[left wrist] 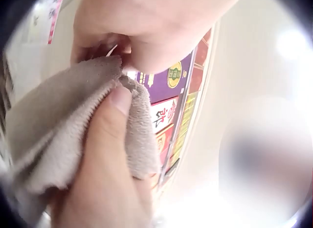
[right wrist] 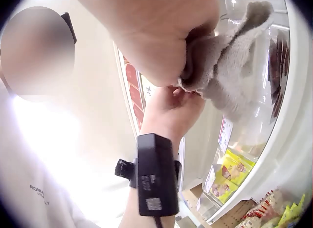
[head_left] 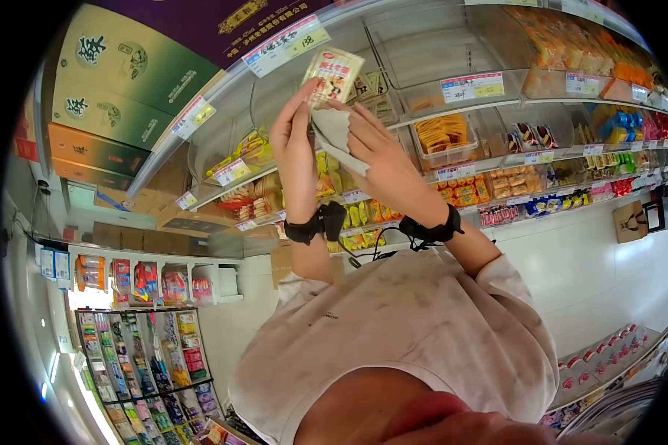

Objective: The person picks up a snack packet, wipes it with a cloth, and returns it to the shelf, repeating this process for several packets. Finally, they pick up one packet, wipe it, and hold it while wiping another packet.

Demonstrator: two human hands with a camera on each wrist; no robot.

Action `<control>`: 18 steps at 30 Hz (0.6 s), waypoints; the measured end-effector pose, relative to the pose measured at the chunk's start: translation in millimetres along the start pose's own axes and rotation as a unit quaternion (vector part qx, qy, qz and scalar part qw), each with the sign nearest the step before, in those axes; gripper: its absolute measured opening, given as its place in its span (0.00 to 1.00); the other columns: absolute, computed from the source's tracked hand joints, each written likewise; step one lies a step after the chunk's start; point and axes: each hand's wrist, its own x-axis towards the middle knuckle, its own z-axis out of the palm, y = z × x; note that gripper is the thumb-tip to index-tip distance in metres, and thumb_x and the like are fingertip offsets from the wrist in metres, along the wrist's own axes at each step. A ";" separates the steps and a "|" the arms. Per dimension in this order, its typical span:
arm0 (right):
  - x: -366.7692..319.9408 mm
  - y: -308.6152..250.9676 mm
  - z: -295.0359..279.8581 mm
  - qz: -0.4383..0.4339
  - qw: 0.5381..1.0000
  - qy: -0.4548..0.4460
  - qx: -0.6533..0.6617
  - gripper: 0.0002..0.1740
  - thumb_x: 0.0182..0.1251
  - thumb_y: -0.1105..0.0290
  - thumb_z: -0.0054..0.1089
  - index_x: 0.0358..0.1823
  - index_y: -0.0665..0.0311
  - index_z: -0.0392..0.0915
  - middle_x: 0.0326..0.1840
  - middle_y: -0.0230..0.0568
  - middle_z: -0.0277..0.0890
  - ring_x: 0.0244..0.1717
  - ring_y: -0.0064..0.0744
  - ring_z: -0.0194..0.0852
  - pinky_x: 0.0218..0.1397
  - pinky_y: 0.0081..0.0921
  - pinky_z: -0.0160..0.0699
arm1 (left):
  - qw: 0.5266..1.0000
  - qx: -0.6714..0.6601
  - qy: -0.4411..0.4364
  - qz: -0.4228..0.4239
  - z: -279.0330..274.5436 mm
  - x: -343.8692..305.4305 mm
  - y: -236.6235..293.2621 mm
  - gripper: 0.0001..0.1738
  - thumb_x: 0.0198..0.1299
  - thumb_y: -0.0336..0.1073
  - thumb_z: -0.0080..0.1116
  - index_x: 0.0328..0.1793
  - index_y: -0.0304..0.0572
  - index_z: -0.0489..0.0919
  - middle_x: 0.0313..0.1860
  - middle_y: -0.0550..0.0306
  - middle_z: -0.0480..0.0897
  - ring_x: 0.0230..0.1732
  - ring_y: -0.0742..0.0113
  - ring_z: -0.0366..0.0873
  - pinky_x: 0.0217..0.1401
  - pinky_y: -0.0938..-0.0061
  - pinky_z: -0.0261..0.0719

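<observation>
My left hand (head_left: 297, 141) pinches a flat cream packet (head_left: 335, 68) with red print at its lower edge. Beside it, my right hand (head_left: 382, 159) grips a grey-white cloth (head_left: 332, 127), whose top lies against the packet's bottom. The left wrist view has the cloth (left wrist: 54, 120) under the thumb of my right hand (left wrist: 105, 164), with my left hand (left wrist: 151, 27) curled above; the packet is mostly hidden there. From the right wrist, my right hand (right wrist: 156, 32) is closed round the cloth (right wrist: 230, 71), close to my left hand (right wrist: 173, 110).
Tilted shelves (head_left: 423, 104) with clear bins, price tags and wrapped snacks stand around the hands. Green and orange boxes (head_left: 126, 81) are at upper left, with a purple box (head_left: 193, 22) beside them. A rack of small packs (head_left: 152, 356) is at lower left.
</observation>
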 end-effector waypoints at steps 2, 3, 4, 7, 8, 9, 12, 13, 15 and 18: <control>-0.6 6.1 9.6 0.021 1.000 0.005 0.001 0.26 0.54 0.76 0.65 0.57 0.69 0.75 0.60 0.54 0.73 0.69 0.56 0.67 0.77 0.49 0.64 | 0.995 0.105 0.004 0.000 1.8 9.7 2.0 0.21 0.76 0.32 0.46 0.70 0.33 0.76 0.60 0.51 0.83 0.53 0.75 0.79 0.54 0.79 0.76; 1.9 6.2 9.1 0.029 0.999 0.019 0.012 0.25 0.58 0.77 0.64 0.59 0.67 0.76 0.59 0.54 0.73 0.68 0.57 0.68 0.75 0.48 0.67 | 0.988 0.154 -0.009 -0.002 -1.3 16.9 -5.5 0.24 0.78 0.40 0.43 0.70 0.31 0.75 0.55 0.51 0.84 0.52 0.69 0.79 0.56 0.74 0.75; 3.6 6.3 8.5 0.036 0.999 0.031 0.025 0.23 0.62 0.77 0.63 0.61 0.64 0.76 0.59 0.55 0.74 0.67 0.57 0.69 0.73 0.48 0.69 | 0.981 0.191 -0.014 0.029 -2.4 24.0 -12.8 0.26 0.79 0.44 0.42 0.70 0.32 0.75 0.55 0.48 0.84 0.53 0.65 0.79 0.58 0.73 0.74; 3.5 10.4 3.9 0.063 0.993 0.055 0.079 0.22 0.66 0.77 0.61 0.62 0.67 0.75 0.59 0.56 0.73 0.65 0.58 0.70 0.68 0.44 0.73 | 0.952 0.299 -0.062 0.030 3.3 40.2 -7.6 0.31 0.79 0.53 0.37 0.69 0.32 0.75 0.55 0.39 0.83 0.60 0.55 0.77 0.66 0.69 0.69; 1.1 11.9 2.5 0.089 0.991 0.040 0.093 0.21 0.66 0.76 0.61 0.61 0.68 0.75 0.60 0.56 0.73 0.64 0.59 0.70 0.67 0.43 0.73 | 0.937 0.333 -0.100 -0.036 5.8 41.7 2.8 0.33 0.79 0.55 0.36 0.68 0.31 0.76 0.56 0.36 0.82 0.64 0.52 0.76 0.69 0.68 0.66; -2.1 13.7 1.1 0.117 0.987 0.026 0.106 0.21 0.67 0.76 0.61 0.61 0.69 0.75 0.60 0.57 0.73 0.63 0.59 0.70 0.65 0.42 0.73 | 0.915 0.363 -0.139 -0.103 8.4 42.7 10.8 0.35 0.79 0.57 0.35 0.67 0.31 0.77 0.57 0.32 0.81 0.67 0.48 0.74 0.72 0.67 0.64; -11.7 14.7 -9.5 0.149 0.978 0.038 0.140 0.18 0.68 0.74 0.61 0.59 0.68 0.77 0.59 0.56 0.74 0.59 0.58 0.73 0.60 0.40 0.75 | 0.846 0.515 -0.136 -0.017 -2.7 49.3 -15.5 0.35 0.79 0.57 0.34 0.61 0.30 0.80 0.60 0.31 0.80 0.69 0.47 0.73 0.73 0.66 0.63; -15.2 14.5 -13.8 0.153 0.976 0.052 0.149 0.17 0.69 0.74 0.60 0.58 0.67 0.78 0.59 0.55 0.74 0.57 0.58 0.74 0.58 0.40 0.76 | 0.861 0.495 -0.110 0.044 -4.3 49.1 -19.6 0.33 0.79 0.54 0.36 0.59 0.30 0.81 0.59 0.34 0.81 0.68 0.48 0.75 0.73 0.65 0.65; -23.6 14.2 -22.8 0.186 0.959 0.097 0.191 0.15 0.70 0.73 0.60 0.56 0.69 0.78 0.55 0.54 0.75 0.53 0.54 0.76 0.55 0.37 0.76 | 0.878 0.446 -0.057 0.162 -6.5 36.4 -21.9 0.28 0.79 0.49 0.40 0.56 0.30 0.82 0.59 0.38 0.82 0.64 0.49 0.77 0.71 0.64 0.67; -37.3 16.7 -38.4 0.292 0.910 0.093 0.280 0.14 0.71 0.73 0.60 0.54 0.71 0.79 0.50 0.53 0.74 0.47 0.45 0.77 0.51 0.32 0.75 | 0.946 0.281 -0.107 0.119 -0.4 -2.8 6.8 0.20 0.77 0.41 0.46 0.56 0.30 0.82 0.61 0.44 0.82 0.61 0.52 0.79 0.69 0.64 0.70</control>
